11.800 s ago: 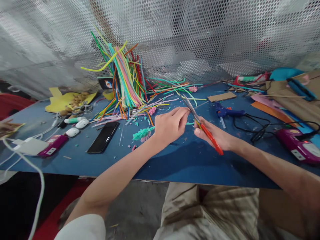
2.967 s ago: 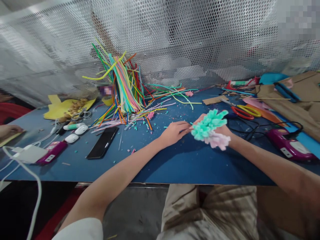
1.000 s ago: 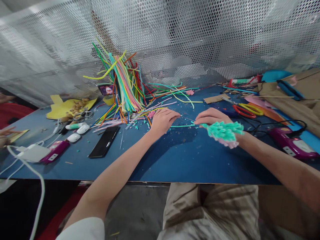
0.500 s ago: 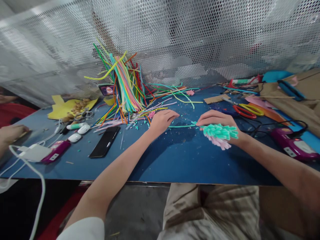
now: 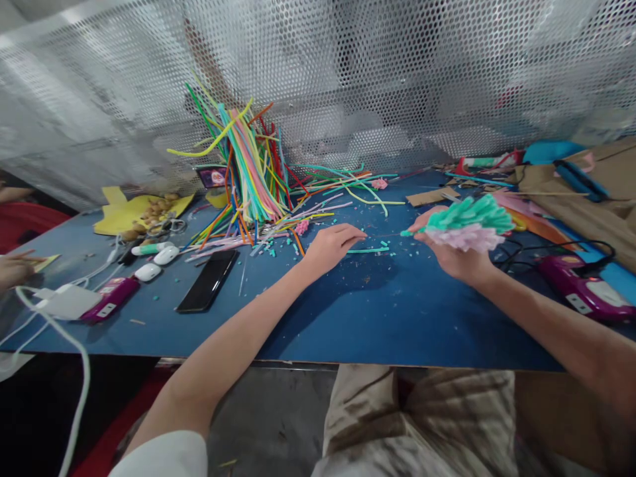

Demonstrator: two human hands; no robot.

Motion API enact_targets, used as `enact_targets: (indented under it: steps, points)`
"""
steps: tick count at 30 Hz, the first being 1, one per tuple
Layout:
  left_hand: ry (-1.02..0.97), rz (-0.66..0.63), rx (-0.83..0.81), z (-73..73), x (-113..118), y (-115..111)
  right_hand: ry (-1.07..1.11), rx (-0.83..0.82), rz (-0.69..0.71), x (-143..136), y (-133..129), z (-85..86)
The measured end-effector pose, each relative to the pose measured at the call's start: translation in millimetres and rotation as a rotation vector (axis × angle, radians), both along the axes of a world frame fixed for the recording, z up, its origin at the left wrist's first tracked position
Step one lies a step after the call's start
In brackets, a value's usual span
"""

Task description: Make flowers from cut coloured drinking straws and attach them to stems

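Note:
My right hand is closed around a fluffy bunch of pipe cleaners, teal on top and pale pink below. A short teal end sticks out to the left of its fingers. From that end a thin wire runs across to my left hand, whose fingertips are pinched on it. A loose teal pipe cleaner piece lies on the blue table just below the wire, with small teal clippings scattered around.
A tall bundle of coloured pipe cleaners stands at the back left. A black phone lies near my left forearm. Purple power strips sit on both sides. A perforated metal panel rises behind. Another person's hand is at far left.
My right hand has moved right and up, turning the bunch so more pink shows. My left hand has shifted slightly right. The teal piece now lies apart from the hands.

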State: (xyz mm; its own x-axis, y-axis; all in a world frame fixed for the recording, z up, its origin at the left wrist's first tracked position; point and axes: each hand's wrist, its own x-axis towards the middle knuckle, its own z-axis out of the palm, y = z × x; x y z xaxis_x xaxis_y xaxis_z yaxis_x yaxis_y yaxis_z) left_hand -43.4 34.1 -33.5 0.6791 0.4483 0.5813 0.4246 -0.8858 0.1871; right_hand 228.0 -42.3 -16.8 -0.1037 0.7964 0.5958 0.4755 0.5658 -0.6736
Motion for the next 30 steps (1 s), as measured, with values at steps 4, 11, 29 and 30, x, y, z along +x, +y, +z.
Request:
enact_targets:
  steps: [4, 11, 29, 30]
  points:
    - [-0.014, -0.021, -0.017, -0.1, 3.2, -4.6, 0.088, 0.134, -0.061, -0.3, -0.6, 5.8]
    - [-0.136, 0.034, -0.393, 2.0, 12.6, -16.5, 0.222, 0.067, -0.055, -4.3, 4.9, 7.8]
    - [-0.437, -0.102, -1.216, -6.7, 43.7, -42.3, 0.053, -0.327, 0.288, -13.4, 17.8, -19.8]
    - [-0.425, -0.105, -1.204, -6.1, 44.5, -43.4, 0.084, -0.334, 0.3, -14.4, 17.8, -20.5]
